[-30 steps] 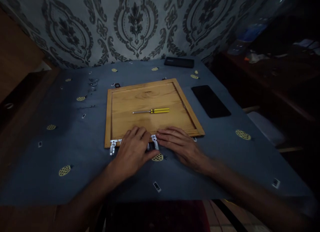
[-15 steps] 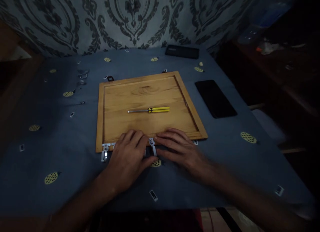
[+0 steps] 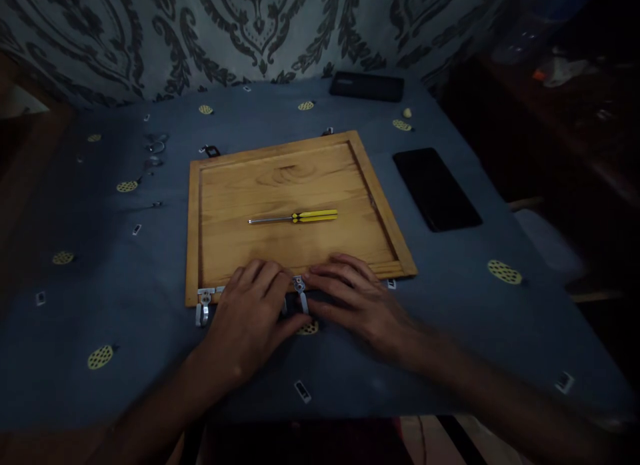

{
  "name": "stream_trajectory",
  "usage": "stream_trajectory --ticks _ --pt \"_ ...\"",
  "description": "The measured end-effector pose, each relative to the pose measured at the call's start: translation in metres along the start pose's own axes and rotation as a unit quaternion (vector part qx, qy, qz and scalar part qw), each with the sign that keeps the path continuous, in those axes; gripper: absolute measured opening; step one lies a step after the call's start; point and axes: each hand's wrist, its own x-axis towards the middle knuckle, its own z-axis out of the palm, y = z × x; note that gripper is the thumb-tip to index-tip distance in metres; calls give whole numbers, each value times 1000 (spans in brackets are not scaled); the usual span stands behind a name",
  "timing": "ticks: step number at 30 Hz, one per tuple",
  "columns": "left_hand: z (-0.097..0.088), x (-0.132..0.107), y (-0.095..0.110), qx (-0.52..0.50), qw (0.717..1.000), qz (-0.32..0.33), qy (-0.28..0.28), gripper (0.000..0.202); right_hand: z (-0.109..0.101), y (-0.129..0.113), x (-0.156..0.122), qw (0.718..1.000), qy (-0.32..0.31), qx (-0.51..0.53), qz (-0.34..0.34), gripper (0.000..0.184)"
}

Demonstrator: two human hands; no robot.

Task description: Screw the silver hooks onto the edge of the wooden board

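A framed wooden board point(image 3: 295, 178) lies on the cloth-covered table. Along its near edge runs a silvery metal hook rail point(image 3: 204, 297), with one hook point(image 3: 300, 288) showing between my hands and another at the left corner. My left hand point(image 3: 253, 311) is closed over the middle of the rail, its fingers bent on the frame and its thumb reaching toward the hook. Just right of that hook, my right hand point(image 3: 357, 295) grips the rail's right part, which it mostly covers. A screwdriver point(image 3: 315, 216) with a yellow and black handle lies on the board, touched by neither hand.
A dark phone point(image 3: 437, 189) lies right of the board and a black case-like object point(image 3: 367, 87) at the back. Small metal pieces point(image 3: 155, 145) lie at the left. Two dark loops point(image 3: 213, 151) stick out at the board's far edge. A patterned curtain point(image 3: 260, 31) hangs behind the table.
The view has shifted slightly. Both hands stay on the rail in nearly the same pose, and the board and screwdriver keep their places relative to each other.
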Motion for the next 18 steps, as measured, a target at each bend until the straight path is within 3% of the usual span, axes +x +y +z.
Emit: stream_trajectory --ticks 18 --pt "1 1 1 -2 1000 -21 -13 32 -2 -1 2 1000 3 13 3 23"
